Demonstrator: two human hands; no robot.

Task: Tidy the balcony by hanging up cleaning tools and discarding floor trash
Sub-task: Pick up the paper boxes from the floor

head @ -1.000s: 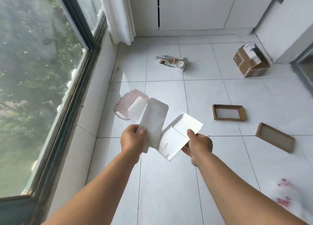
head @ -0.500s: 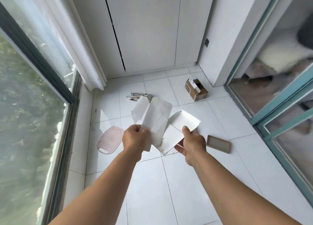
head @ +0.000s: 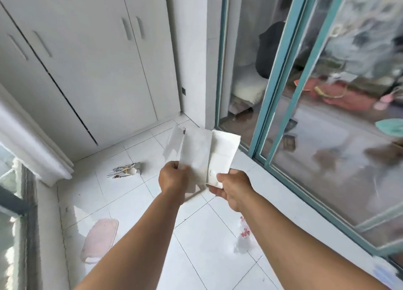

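We see glossy white ceramic-looking floor tiles, smooth and reflective. The pieces we hold look like matt white paper or thin card (slightly translucent where light passes). A pink lid seems smooth plastic. The cabinet doors look matt, the sliding door glossy glass in painted teal framing.
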